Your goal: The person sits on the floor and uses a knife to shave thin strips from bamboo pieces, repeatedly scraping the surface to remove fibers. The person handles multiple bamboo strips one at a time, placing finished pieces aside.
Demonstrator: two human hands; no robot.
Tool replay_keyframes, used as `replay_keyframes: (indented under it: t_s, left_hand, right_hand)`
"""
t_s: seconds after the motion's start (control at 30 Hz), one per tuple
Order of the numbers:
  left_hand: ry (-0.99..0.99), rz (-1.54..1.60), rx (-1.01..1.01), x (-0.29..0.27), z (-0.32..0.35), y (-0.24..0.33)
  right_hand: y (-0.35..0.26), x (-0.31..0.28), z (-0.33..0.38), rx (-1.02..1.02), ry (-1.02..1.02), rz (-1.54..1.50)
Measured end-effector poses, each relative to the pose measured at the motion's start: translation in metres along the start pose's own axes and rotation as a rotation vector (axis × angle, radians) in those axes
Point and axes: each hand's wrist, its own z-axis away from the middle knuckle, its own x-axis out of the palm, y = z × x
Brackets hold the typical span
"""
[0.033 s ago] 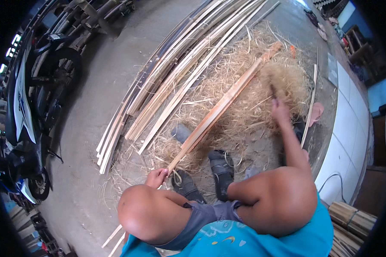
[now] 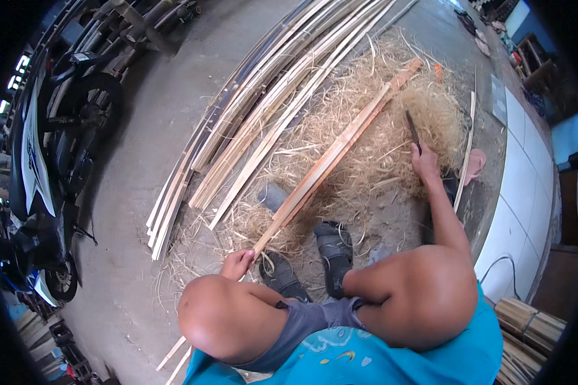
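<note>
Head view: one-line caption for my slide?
Left hand grips long pale bamboo slat; right hand holds dark knife over straw-coloured shavings.

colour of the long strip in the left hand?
Pale tan with an orange-brown tinge, the long strip shows best in the head view, gripped at its near end by the left hand.

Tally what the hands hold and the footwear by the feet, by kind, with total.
Long bamboo strip, near end gripped in the left hand: 1
Dark knife, held in the right hand: 1
Dark shoes on the feet: 2
Pink sandal at right: 1
Total: 5
</note>
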Motion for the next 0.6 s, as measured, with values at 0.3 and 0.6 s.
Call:
replay_keyframes:
  t_s: [0.3, 0.6]
  left_hand:
    - [0.290, -0.644, 0.273, 0.047, -0.032, 0.074]
    - [0.061, -0.326, 0.155, 0.025, -0.018, 0.038]
  right_hand:
    - [-0.066, 0.107, 0.141, -0.607, -0.423, -0.025]
    - [-0.039, 0.049, 0.019, -0.126, -0.166, -0.259]
